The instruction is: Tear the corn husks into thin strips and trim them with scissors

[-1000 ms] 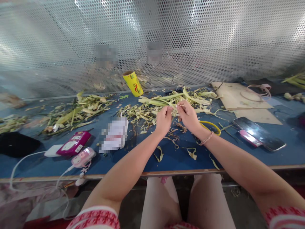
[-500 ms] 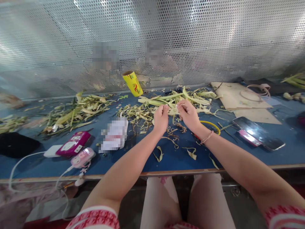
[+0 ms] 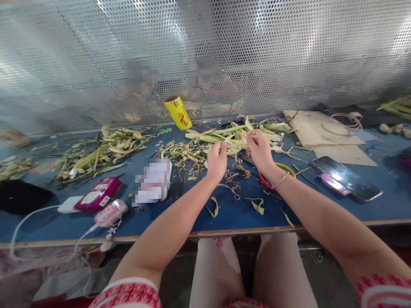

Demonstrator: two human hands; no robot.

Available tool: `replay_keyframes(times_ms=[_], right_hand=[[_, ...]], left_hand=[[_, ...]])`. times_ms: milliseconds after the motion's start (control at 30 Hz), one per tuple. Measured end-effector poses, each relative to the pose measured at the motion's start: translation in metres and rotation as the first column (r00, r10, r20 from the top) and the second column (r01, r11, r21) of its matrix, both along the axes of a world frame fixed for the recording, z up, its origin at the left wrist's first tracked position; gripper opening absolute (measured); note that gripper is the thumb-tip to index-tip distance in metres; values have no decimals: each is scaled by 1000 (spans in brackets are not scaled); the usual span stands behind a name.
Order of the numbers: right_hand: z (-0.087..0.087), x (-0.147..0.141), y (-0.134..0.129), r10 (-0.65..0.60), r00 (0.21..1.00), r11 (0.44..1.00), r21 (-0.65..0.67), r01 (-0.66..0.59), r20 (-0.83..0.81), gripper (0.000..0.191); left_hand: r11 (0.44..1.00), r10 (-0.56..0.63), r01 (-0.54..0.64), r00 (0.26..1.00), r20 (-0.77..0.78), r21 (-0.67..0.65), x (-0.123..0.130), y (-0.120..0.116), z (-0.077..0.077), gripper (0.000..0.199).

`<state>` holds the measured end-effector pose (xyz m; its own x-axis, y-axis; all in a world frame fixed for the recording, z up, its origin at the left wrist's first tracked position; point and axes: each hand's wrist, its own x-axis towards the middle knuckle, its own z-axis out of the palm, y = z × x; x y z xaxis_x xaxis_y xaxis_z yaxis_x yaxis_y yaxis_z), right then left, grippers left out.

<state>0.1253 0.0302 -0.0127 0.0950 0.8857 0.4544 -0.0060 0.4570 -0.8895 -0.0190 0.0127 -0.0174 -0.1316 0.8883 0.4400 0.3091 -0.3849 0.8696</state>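
My left hand (image 3: 217,159) is closed in a pinch, thumb on top, over the near edge of a heap of pale green, wilting leaves and stems (image 3: 212,136). Slightly to its right, my right hand (image 3: 257,147) also pinches with thumb and forefinger at the heap. Whatever lies between the fingertips is too small to make out. Curled brownish scraps (image 3: 240,170) lie on the blue tabletop (image 3: 189,218) between my wrists. Partly hidden beneath my right wrist is a looped yellow and red item (image 3: 266,181).
A yellow cardboard-core roll (image 3: 178,113) leans near the perforated metal panel (image 3: 257,55). Another leaf pile (image 3: 105,149) lies left. Nearer me are a magenta device (image 3: 100,193), a pink charging gadget (image 3: 111,213) and a blurred white item (image 3: 154,182). Phones (image 3: 346,177) and brown cardboard (image 3: 321,128) lie right.
My right hand has moved a little to the right and up, widening the gap between my hands. The left hand stays almost in place. More of the red loop shows.
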Motion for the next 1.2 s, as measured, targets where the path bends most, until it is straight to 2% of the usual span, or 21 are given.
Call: replay_keyframes(times_ms=[267, 367, 533, 667, 767, 967, 1133, 1200], right_hand=[[-3, 0, 1, 22, 1000, 1000, -19, -22, 18, 22], [-4, 0, 1, 28, 999, 1000, -7, -28, 26, 22], [-3, -2, 1, 54, 999, 998, 10, -54, 9, 22], [-1, -4, -2, 75, 997, 997, 0, -75, 36, 22], [1, -5, -5, 82, 996, 997, -3, -82, 42, 23], [0, -5, -2, 126, 992, 991, -43, -126, -18, 29], [-6, -8, 4, 159, 984, 942, -287, -175, -81, 37], [-7, -9, 3, 170, 983, 924, -335, -184, -72, 40]], left_hand=[[999, 25, -20, 993, 117, -49, -4, 12, -9, 39], [997, 3, 11, 985, 174, -74, -2, 13, -8, 41], [967, -123, 198, 914, 386, -160, 5, 8, -2, 43], [877, -231, 404, 828, 511, -259, 11, 2, 4, 37], [843, -215, 445, 795, 567, -303, 13, -1, 5, 25], [888, -204, 375, 841, 501, -268, 13, 4, -2, 20], [941, -232, 297, 915, 332, -162, 10, 10, -10, 21], [951, -220, 270, 932, 290, -148, 9, 10, -10, 22]])
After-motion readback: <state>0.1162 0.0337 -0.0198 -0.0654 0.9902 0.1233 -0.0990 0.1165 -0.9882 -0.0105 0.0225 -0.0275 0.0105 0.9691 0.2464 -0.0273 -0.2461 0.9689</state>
